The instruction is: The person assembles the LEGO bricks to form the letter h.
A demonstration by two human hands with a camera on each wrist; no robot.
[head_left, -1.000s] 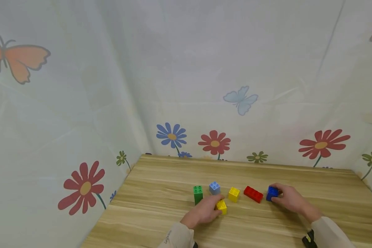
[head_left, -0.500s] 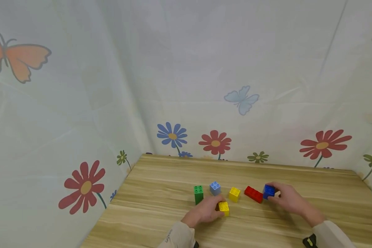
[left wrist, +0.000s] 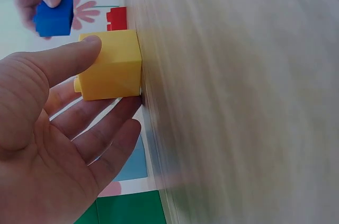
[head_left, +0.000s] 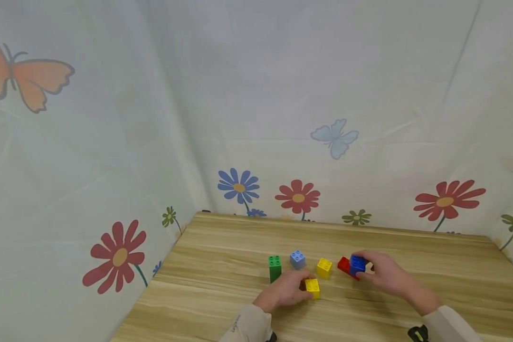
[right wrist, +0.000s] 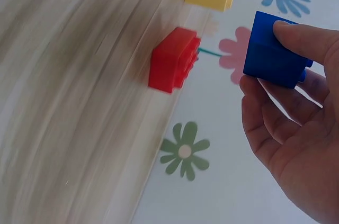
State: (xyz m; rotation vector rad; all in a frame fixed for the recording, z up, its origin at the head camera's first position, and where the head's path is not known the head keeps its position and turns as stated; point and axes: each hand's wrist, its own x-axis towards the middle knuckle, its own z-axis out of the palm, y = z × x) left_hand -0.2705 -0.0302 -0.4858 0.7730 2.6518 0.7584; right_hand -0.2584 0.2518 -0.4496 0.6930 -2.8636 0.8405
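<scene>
Between thumb and fingers, my left hand [head_left: 285, 288] holds a yellow building brick [left wrist: 112, 65] on the wooden tabletop. My right hand [head_left: 389, 275] pinches a dark blue building brick [right wrist: 275, 49], which is lifted off the table. In the head view this blue brick overlaps a long red brick [head_left: 344, 264]; the right wrist view shows the red brick [right wrist: 174, 60] lying apart below it. Just beyond the left hand stand a tall green brick [head_left: 275, 267] and a light blue brick [head_left: 297, 259]. A second yellow brick [head_left: 324, 268] sits between the light blue and red ones.
The wooden tabletop [head_left: 222, 247] meets a pale curtain [head_left: 265, 95] printed with flowers and butterflies at the back and left. Beige sleeves [head_left: 249, 325] cover both forearms, with a dark strap piece [head_left: 418, 333] at the right wrist.
My right hand has carried the blue brick leftward, from beside the red brick to above it. My left hand and its yellow brick have shifted slightly right.
</scene>
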